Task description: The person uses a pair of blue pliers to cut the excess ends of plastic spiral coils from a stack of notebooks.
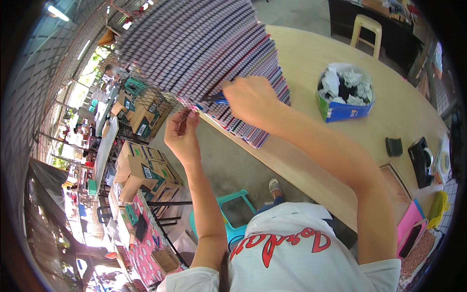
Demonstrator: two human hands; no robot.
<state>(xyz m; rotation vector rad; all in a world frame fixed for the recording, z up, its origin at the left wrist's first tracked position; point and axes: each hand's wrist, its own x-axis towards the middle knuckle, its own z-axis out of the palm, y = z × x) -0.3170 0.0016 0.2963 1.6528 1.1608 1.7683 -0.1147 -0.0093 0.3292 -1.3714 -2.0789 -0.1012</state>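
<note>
A tall stack of checked, striped woven cloths (pixel 204 53) fills the upper middle and overhangs the table's left edge. My right hand (pixel 250 100) is closed around blue-handled scissors (pixel 219 98), whose dark blades point left along the side of the stack. Just below the tips, my left hand (pixel 182 134) pinches at the stack's lower left corner, thumb and fingers together. Whatever fine bit of cloth or thread lies between those fingers is partly hidden.
The pale wooden table (pixel 301 53) curves around to the right. On it stand a blue and green tub (pixel 345 112) of crumpled scraps, a black tape dispenser (pixel 421 163) and a pink-cased phone (pixel 412 239). A turquoise stool (pixel 233 197) and cardboard boxes (pixel 138 177) are below left.
</note>
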